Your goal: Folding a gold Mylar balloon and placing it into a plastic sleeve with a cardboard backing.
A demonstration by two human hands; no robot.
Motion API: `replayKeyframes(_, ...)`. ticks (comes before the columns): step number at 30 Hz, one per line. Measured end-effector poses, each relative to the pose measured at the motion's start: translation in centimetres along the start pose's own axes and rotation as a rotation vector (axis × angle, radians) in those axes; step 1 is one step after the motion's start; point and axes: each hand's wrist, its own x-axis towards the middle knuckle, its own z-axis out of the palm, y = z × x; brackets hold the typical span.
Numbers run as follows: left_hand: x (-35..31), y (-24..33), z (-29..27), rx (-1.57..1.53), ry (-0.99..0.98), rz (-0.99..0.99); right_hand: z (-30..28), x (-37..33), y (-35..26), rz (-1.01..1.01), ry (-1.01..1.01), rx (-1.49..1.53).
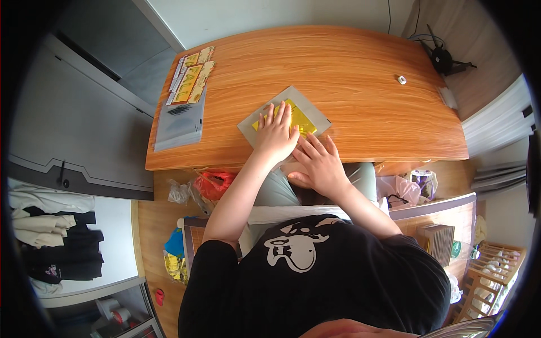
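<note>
On the wooden table (360, 84) in front of me lies a greyish see-through plastic bag (292, 94), turned so one corner points away. A yellow flat piece (302, 117) shows in its middle; whether it lies inside or on top, I cannot tell. My left hand (276, 134) presses flat on the yellow piece, fingers stretched out. Nearer the table's front edge, my right hand (322, 167) has its fingers spread, with the fingertips at the bag's near corner. That corner is partly hidden by both hands.
At the table's left, printed yellow-and-white cards (190, 81) lie above a stack of clear plastic bags (179, 130). A small white object (402, 80) sits at the right, near a black router (441, 58). Below the table edge are a red bag (214, 185) and a pink bag (403, 190).
</note>
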Motion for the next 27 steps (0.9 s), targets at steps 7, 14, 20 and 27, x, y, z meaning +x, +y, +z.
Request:
replayKeyframes(7,-0.3,0.4,-0.1,-0.010,0.000,-0.018,0.4,0.1,0.2,0.017,-0.014,0.035)
replayKeyframes(14,-0.2,0.2,1.0,-0.009,0.049,-0.005,-0.3,-0.3,0.6,-0.005,0.022,0.061)
replayKeyframes(20,-0.5,0.8,0.7,0.049,0.103,0.011,-3.2,0.4,1.3,0.283,-0.146,0.282)
replayKeyframes(27,-0.3,0.8,0.9,0.078,0.091,0.015,-0.2,0.0,3.0,0.075,0.132,0.046)
